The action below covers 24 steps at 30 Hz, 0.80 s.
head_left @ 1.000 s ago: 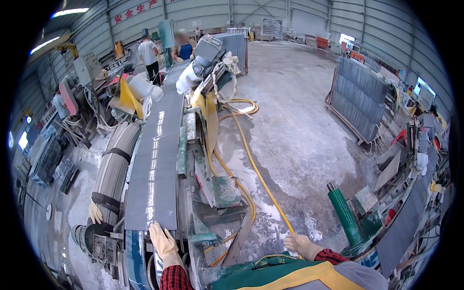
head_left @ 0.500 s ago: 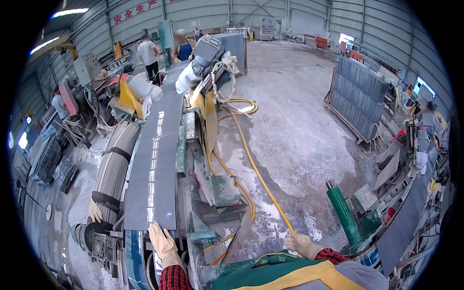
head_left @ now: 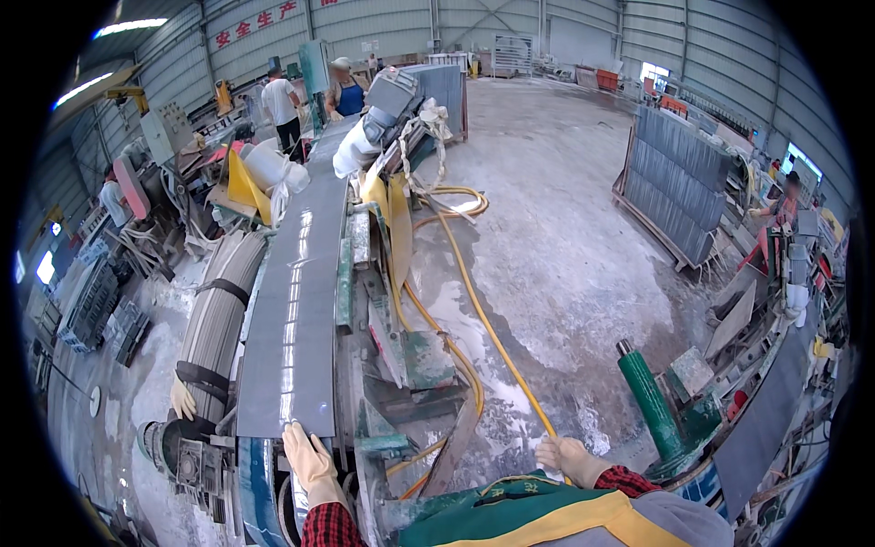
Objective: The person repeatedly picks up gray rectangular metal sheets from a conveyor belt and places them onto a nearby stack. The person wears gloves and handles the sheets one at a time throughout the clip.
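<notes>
Left hand (head_left: 311, 463): palm down, forearm up from lower edge; fingers straight, slightly spread, tips at near edge of grey slab (head_left: 273, 383), lying lengthwise on machine. Right hand (head_left: 571, 460) low, fingers curled, seemingly round yellow hose (head_left: 499, 347); grip partly hidden. Red characters (head_left: 242, 25) on far wall; yellowish ones on green apron (head_left: 456, 521).

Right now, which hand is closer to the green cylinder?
The right hand: it holds the yellow hose, left of the green cylinder, not touching it. The left hand is farther left, at the near edge of the grey slab.
</notes>
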Available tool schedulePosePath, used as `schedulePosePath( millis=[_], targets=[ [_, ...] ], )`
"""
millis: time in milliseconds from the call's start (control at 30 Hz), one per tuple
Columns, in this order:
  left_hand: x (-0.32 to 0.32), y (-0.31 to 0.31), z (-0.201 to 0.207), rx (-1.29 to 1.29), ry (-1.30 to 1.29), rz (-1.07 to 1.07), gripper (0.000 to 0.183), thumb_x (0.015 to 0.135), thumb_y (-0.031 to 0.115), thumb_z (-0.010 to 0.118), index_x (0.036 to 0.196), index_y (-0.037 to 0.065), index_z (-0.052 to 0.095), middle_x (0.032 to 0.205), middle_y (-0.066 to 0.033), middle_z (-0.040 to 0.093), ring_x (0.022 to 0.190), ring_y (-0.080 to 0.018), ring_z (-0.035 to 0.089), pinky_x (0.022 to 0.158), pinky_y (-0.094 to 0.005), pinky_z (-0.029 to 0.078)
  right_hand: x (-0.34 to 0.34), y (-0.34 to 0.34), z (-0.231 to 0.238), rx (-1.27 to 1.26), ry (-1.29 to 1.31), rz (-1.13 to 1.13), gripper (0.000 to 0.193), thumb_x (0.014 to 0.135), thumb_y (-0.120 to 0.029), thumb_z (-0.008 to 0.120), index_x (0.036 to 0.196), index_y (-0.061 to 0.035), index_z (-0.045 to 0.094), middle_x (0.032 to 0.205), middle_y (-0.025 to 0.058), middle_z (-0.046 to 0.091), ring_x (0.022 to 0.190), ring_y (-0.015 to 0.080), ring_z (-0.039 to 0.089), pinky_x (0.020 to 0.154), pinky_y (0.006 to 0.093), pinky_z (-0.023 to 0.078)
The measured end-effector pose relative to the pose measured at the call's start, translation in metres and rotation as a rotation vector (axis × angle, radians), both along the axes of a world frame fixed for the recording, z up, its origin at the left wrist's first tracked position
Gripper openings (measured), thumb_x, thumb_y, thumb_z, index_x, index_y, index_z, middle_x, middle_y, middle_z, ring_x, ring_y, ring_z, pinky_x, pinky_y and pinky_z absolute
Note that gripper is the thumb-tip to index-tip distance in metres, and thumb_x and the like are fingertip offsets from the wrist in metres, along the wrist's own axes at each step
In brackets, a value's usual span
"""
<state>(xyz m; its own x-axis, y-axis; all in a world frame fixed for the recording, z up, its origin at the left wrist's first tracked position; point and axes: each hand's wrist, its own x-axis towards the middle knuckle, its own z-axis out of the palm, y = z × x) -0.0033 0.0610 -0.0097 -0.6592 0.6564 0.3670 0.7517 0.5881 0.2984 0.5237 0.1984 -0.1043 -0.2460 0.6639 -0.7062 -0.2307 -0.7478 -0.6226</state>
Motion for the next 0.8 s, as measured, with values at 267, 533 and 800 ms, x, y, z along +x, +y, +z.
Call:
schedulePosePath(
  millis=[267,533,800],
  targets=[
    [0.001,-0.005,-0.003,-0.022,-0.014,0.014,0.044,0.097,0.017,0.044,0.135,-0.005,0.042,0.142,-0.0288,0.041,0.134,-0.0439,0.035,0.114,-0.0467,0.027,-0.003,-0.003,0.013,-0.017,-0.02,0.019,0.044,0.101,-0.024,0.05,0.129,0.0097,0.045,0.125,0.0261,0.058,0.116,0.0359,0.059,0.099,0.0451,0.051],
    [0.002,-0.01,0.0,-0.05,-0.044,0.012,0.046,0.098,0.017,0.044,0.138,-0.005,0.041,0.144,-0.0282,0.039,0.136,-0.0429,0.034,0.116,-0.0455,0.026,-0.003,-0.005,0.016,-0.002,0.025,0.049,0.046,0.101,-0.025,0.049,0.131,0.0095,0.044,0.127,0.0263,0.056,0.118,0.0361,0.058,0.102,0.0446,0.049],
    [0.007,-0.014,-0.001,-0.057,-0.034,0.033,0.046,0.099,0.018,0.043,0.139,-0.005,0.04,0.145,-0.027,0.039,0.137,-0.042,0.033,0.116,-0.0451,0.026,0.0,-0.006,-0.002,-0.013,0.05,0.061,0.042,0.098,-0.025,0.054,0.125,0.0068,0.051,0.118,0.0217,0.063,0.104,0.0308,0.064,0.092,0.0407,0.054]
  ],
)
